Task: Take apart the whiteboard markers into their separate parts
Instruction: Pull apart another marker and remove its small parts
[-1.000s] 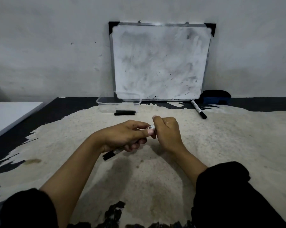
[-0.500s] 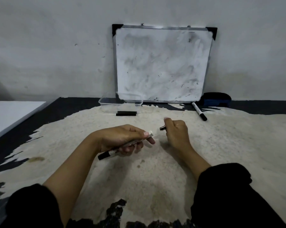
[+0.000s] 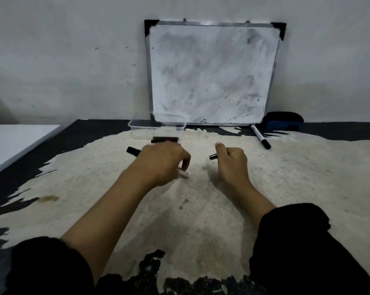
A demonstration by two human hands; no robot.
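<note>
marker body across left hand, tip part in right hand

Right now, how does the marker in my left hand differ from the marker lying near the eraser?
The marker in the left hand is gripped off the surface; the marker by the eraser lies untouched. The held marker has its back end open, with a small dark piece in the right hand; the lying one looks whole. The held one is largely hidden by fingers; the other shows full length. Both have white barrels and black caps.

Bare table ahead; clear tub and black pieces block far-left.
</note>
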